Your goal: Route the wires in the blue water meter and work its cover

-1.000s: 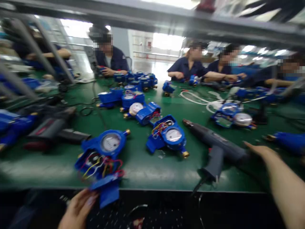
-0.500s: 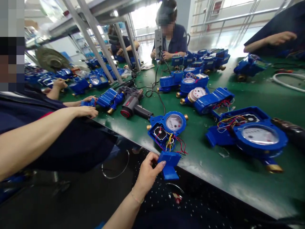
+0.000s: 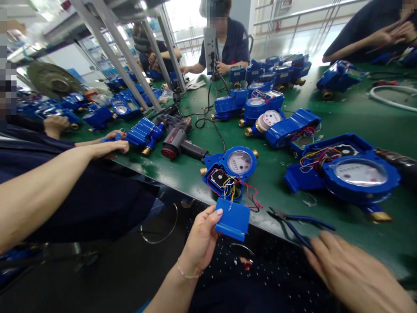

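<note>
My left hand (image 3: 202, 232) pinches a flat blue plastic cover (image 3: 233, 218) at the table's front edge. Thin coloured wires run from beside the cover into the opened housing of a blue water meter (image 3: 239, 163), whose round dial faces up. Red and black wire ends (image 3: 254, 195) stick out to the right of that housing. At lower right my right hand (image 3: 352, 269), a little blurred, has its fingers closed on the handle end of blue-handled pliers (image 3: 298, 221). The pliers' handles are spread, and their jaws point left toward the loose wires.
A larger-looking open meter (image 3: 358, 174) lies to the right. Behind are a heat gun (image 3: 180, 141) with its black cord and more blue meters (image 3: 257, 104). A co-worker's arm (image 3: 61, 174) reaches in from the left beside metal shelf posts (image 3: 114, 48). Other people sit across the table.
My right hand has come into view at lower right with the pliers. The blue cover has been turned so its broad flat face shows. The camera view has shifted slightly.
</note>
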Available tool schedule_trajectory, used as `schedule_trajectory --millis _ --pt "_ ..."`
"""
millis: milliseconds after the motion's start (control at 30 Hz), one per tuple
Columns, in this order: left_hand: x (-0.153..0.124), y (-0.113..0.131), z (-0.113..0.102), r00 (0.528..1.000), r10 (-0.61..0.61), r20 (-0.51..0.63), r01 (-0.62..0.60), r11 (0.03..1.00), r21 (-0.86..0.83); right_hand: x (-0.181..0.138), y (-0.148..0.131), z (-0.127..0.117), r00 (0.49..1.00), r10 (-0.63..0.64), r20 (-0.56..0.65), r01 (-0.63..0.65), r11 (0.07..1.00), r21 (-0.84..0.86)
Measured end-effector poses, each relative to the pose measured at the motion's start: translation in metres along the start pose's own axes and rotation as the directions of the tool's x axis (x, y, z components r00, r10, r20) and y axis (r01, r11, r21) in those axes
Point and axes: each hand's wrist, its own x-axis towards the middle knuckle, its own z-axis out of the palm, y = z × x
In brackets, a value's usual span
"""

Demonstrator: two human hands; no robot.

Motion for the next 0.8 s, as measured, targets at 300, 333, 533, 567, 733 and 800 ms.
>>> schedule_trajectory --millis 300,333,533,567,733,800 --pt "0.011 0.003 -0.01 0.969 -0.221 -0.11 0.164 0.91 -0.381 0.017 0.032 0.035 0.982 -0.098 0.163 0.112 0.991 -0.074" --pt "0.012 0.002 -0.01 0.966 -0.249 -0.067 0.202 0.894 -0.401 0.015 0.033 0.035 0.982 -0.068 0.178 0.079 0.995 -0.058" --pt "0.017 0.004 -0.013 0.983 -0.174 -0.059 0.132 0.893 -0.431 0.008 0.032 0.015 0.984 -0.015 0.178 -0.027 0.973 0.231" --pt "0.017 0.005 -0.015 0.988 -0.137 -0.068 0.094 0.896 -0.435 0.01 0.03 0.008 0.987 -0.018 0.162 -0.025 0.966 0.258" --pt "0.012 0.004 -0.026 1.0 -0.027 -0.004 0.022 0.889 -0.457 0.045 -0.008 -0.032 0.999 -0.01 0.046 -0.011 0.903 0.43" --pt "0.008 0.001 -0.029 0.999 0.044 0.002 -0.038 0.894 -0.447 0.066 -0.033 -0.04 0.998 -0.024 0.063 -0.014 0.836 0.548"
